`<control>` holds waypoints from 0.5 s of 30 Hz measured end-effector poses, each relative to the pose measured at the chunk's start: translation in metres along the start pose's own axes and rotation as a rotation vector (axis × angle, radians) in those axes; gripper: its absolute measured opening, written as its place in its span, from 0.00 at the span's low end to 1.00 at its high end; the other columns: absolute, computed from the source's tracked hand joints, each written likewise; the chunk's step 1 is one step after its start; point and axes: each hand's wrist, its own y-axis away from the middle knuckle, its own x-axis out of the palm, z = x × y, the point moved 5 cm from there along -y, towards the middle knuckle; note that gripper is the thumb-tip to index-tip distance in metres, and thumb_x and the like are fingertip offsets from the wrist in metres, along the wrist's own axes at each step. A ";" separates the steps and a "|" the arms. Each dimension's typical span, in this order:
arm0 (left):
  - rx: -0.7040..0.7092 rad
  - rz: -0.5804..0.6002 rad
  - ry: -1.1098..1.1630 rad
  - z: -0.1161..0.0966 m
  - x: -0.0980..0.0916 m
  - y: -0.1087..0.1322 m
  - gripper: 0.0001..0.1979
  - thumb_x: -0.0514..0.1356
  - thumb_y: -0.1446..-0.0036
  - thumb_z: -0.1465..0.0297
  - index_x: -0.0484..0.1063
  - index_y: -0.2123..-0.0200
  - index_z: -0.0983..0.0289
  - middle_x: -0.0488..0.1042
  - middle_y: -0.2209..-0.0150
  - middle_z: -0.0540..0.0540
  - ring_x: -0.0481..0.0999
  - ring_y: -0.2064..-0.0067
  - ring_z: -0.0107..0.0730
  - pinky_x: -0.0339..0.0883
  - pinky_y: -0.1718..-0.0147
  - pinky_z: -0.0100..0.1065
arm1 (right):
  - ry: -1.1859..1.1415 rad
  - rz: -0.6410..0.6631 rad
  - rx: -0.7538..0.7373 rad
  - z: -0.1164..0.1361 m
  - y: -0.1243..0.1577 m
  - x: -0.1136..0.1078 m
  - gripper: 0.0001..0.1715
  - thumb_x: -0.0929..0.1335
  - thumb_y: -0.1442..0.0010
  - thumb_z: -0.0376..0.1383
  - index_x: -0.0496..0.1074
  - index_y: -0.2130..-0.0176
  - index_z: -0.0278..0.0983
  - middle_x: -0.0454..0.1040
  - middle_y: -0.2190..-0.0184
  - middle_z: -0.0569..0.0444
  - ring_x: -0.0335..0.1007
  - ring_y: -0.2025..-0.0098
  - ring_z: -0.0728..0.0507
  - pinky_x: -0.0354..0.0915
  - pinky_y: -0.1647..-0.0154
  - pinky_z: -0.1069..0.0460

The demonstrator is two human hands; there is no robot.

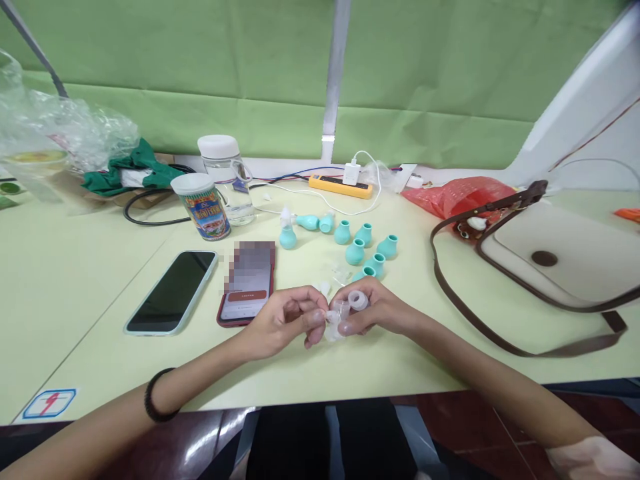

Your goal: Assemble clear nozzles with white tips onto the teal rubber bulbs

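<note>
Near the table's front edge, my left hand (295,319) pinches a small translucent plastic part (332,317) between thumb and fingertips. My right hand (373,310) is closed around translucent plastic pieces, and a clear ring-shaped piece (358,301) shows above its thumb. The two hands meet, and the held parts touch or overlap; I cannot tell whether they are joined. Just beyond lie several teal rubber bulbs (355,252) with open necks. One teal bulb (288,237) stands upright with a clear tip fitted on it. Small clear pieces (342,272) lie behind my fingers.
Left of my hands lie a dark-screened phone (173,293) and a lit phone (249,283). Behind them stand a printed cup (204,210) and a clear bottle (240,200). A yellow power strip (340,187) sits at the back. A cream bag (565,247) with a brown strap lies right.
</note>
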 end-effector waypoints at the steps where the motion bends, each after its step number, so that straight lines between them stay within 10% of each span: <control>1: -0.038 0.040 0.128 0.002 0.002 -0.001 0.06 0.53 0.46 0.68 0.63 0.70 0.66 0.64 0.82 0.47 0.62 0.81 0.20 0.58 0.79 0.25 | -0.039 0.001 -0.005 -0.001 -0.001 0.000 0.08 0.71 0.61 0.32 0.69 0.76 0.31 0.61 0.87 0.61 0.52 0.86 0.57 0.47 0.87 0.59; 8: -0.097 -0.015 0.396 0.006 -0.008 -0.007 0.07 0.52 0.45 0.66 0.60 0.70 0.64 0.62 0.81 0.47 0.58 0.80 0.21 0.55 0.81 0.24 | -0.382 -0.017 0.013 -0.002 -0.005 -0.001 0.08 0.69 0.63 0.31 0.69 0.77 0.29 0.58 0.89 0.62 0.44 0.89 0.59 0.36 0.88 0.59; 15: 0.366 -0.411 -0.868 -0.007 -0.028 -0.004 0.03 0.56 0.50 0.75 0.69 0.72 0.65 0.70 0.75 0.53 0.63 0.69 0.31 0.59 0.71 0.31 | -0.188 -0.223 -0.091 0.001 -0.003 -0.007 0.09 0.70 0.58 0.33 0.68 0.73 0.31 0.52 0.88 0.65 0.43 0.86 0.58 0.38 0.86 0.58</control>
